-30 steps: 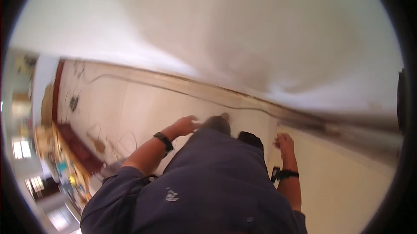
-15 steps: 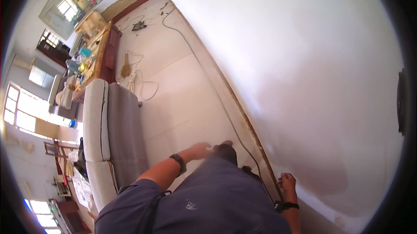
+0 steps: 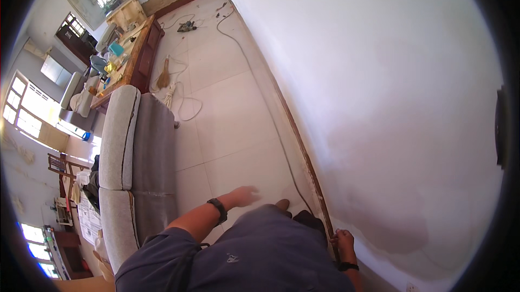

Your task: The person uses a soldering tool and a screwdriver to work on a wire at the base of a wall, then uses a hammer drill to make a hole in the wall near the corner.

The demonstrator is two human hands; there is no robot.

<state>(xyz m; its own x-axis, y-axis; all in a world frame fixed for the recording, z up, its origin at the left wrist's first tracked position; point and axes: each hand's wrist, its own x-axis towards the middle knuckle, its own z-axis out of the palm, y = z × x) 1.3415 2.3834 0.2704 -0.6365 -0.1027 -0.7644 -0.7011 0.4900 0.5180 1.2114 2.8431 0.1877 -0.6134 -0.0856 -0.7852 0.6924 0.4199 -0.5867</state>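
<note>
No words or numbers can be read. A small pale mark stands on the front of the dark shirt, near, too small to make out as letters or a sign. At the left, beyond the sofa, the white sheets bear faint marks, too small to read. Any print on the things on the far left bench is likewise too small to tell.
</note>
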